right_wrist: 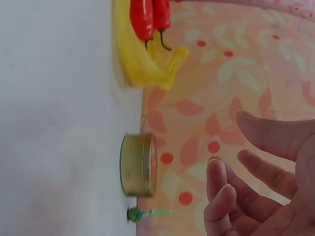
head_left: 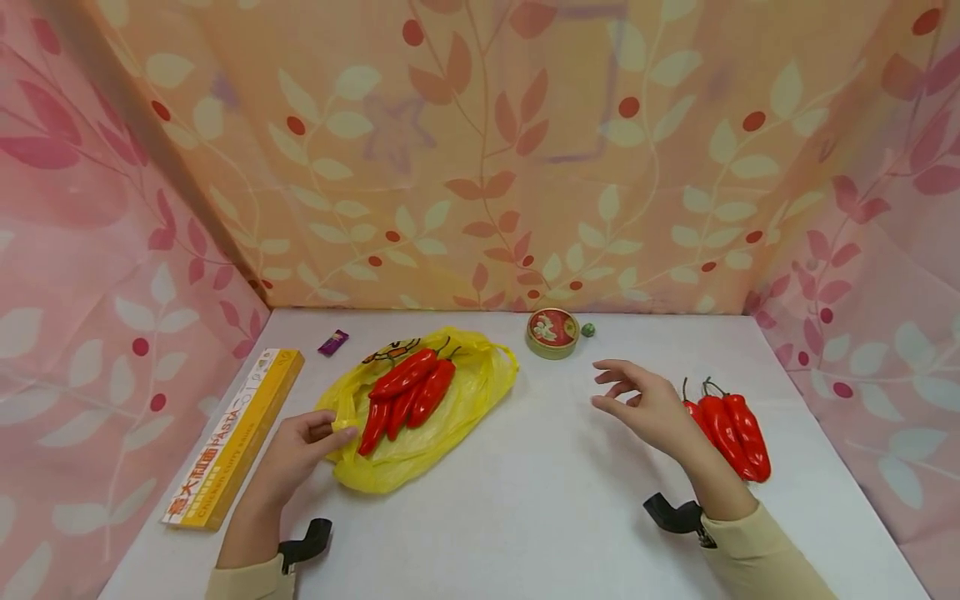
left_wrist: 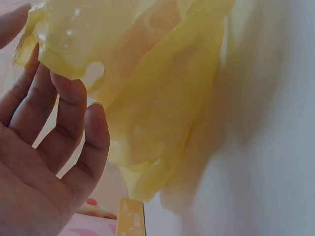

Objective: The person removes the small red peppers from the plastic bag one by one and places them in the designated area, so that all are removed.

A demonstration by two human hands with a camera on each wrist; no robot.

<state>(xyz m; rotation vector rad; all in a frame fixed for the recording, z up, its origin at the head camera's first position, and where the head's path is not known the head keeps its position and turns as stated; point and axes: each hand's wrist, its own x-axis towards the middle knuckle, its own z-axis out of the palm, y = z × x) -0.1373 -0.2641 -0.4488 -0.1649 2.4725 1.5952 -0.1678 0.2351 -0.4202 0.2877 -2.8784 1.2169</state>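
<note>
- Head view: the left hand (head_left: 296,454) has the near-left rim of a yellow plastic bag (head_left: 375,475) between thumb and fingers, its grip closed on the film only.
- The bag lies on the worktop (head_left: 510,525), left of the middle, its mouth spread wide and facing up.
- Several glossy red peppers (head_left: 405,375) lie in a pile inside the bag, their dark stems toward its far edge.
- The right hand (head_left: 641,408) hangs above the worktop with nothing in it, its fingers loosely bent and the thumb apart from them.
- Just beyond the right forearm, a group of loose red peppers (head_left: 723,425) lies on the right side of the worktop, partly hidden by the arm.
- A round tin (head_left: 552,329) with a red top stands near the back edge; a small green item (head_left: 588,330) sits just beside it, too small to identify.
- On the left, a long pasta box (head_left: 232,442) lies at a slant, with a small purple packet (head_left: 333,342) between it and the back edge.
- Left wrist view: the film hides part of the fingertips, and the bag's wall hangs in folds beside the hand.
- Right wrist view: the fingers and thumb are clear of the tin and the bag.
</note>
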